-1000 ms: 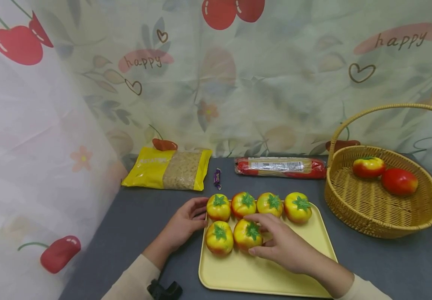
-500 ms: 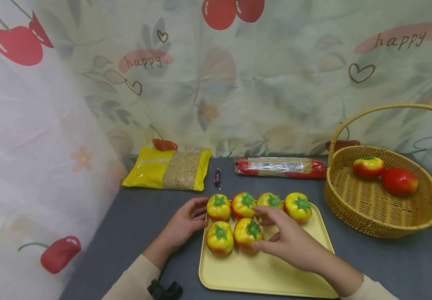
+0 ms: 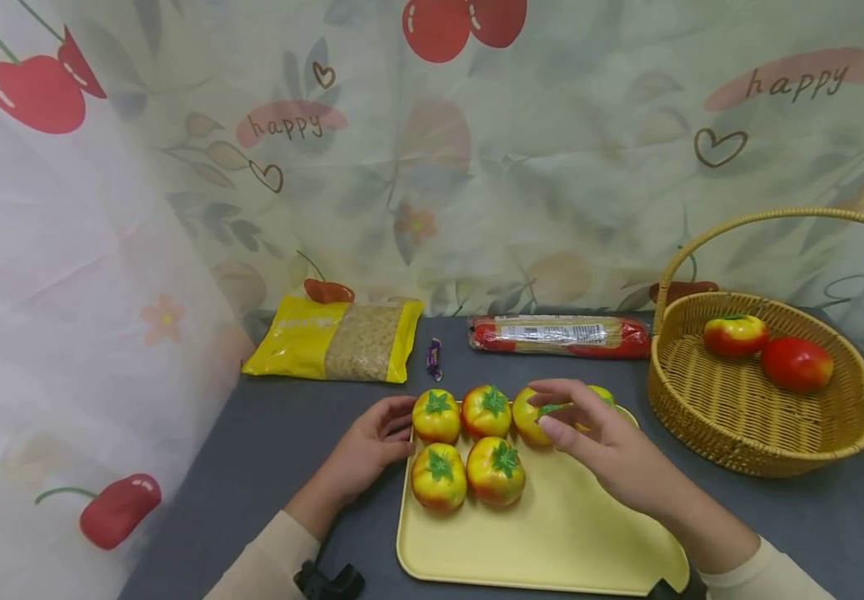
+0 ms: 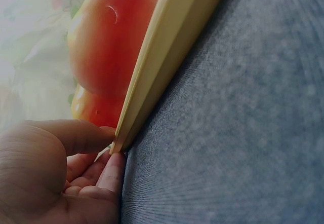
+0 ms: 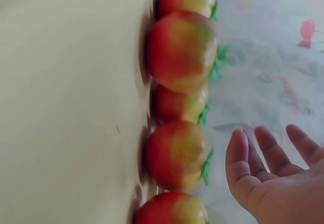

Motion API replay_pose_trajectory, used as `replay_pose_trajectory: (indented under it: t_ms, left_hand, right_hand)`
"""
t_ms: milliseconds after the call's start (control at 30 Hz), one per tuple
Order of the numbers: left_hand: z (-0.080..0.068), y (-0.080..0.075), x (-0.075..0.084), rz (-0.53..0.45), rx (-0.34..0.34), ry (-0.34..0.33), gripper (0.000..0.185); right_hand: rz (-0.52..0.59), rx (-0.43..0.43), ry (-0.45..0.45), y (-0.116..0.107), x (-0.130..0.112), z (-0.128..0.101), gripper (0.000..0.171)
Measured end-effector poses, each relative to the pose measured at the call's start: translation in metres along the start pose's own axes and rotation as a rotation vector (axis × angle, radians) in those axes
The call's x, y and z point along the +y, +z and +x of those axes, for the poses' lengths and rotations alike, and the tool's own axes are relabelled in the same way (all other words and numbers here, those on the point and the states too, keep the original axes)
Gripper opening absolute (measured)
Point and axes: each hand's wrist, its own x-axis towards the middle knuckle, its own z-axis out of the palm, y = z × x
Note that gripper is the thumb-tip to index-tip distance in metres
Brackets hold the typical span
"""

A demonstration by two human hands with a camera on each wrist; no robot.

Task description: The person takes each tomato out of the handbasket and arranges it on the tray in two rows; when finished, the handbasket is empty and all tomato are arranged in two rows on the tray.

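Note:
Several yellow-and-red toy tomatoes with green star-shaped tops stand on a pale yellow tray (image 3: 544,546). Along the back edge runs a row of them, starting with the left tomato (image 3: 436,417); two more, a front-left tomato (image 3: 439,479) and its neighbour (image 3: 496,473), sit before it. My left hand (image 3: 368,446) pinches the tray's left rim, thumb on the rim and fingers against its outer side in the left wrist view. My right hand (image 3: 615,454) hovers over the tray's right side, fingers spread and holding nothing, partly hiding the two right-hand back tomatoes.
A wicker basket (image 3: 761,450) with a tall handle stands right of the tray, holding a yellow-red tomato (image 3: 736,335) and a red fruit (image 3: 796,364). Behind lie a yellow bag (image 3: 334,340), a small purple-wrapped candy (image 3: 434,360) and a red-ended noodle pack (image 3: 559,335).
My right hand has left the front-row tomato and moved right and back, over the right back tomatoes. The tomatoes and my left hand have stayed in place.

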Motion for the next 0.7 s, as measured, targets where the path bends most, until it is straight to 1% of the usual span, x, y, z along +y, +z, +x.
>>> replay_pose_trajectory:
  t_ms: [100, 200, 333, 533, 700]
  left_hand:
    - [0.000, 0.000, -0.001, 0.000, 0.002, -0.005, 0.065]
    - [0.000, 0.000, -0.001, 0.001, 0.004, -0.005, 0.065]
    - [0.000, 0.000, -0.001, 0.002, 0.003, -0.004, 0.065]
    - [0.000, 0.001, -0.001, 0.003, 0.004, -0.001, 0.065]
    - [0.000, 0.000, -0.001, 0.000, 0.012, -0.012, 0.065]
  right_hand:
    - [0.046, 0.018, -0.012, -0.008, -0.002, -0.001, 0.038]
    - [0.084, 0.035, -0.027, -0.016, -0.004, -0.001, 0.040]
    - [0.101, 0.074, -0.058, -0.028, -0.004, -0.001, 0.044]
    - [0.146, 0.145, -0.094, -0.048, 0.004, -0.002, 0.045]
    - [0.211, 0.194, -0.140, -0.067, 0.011, -0.004, 0.043]
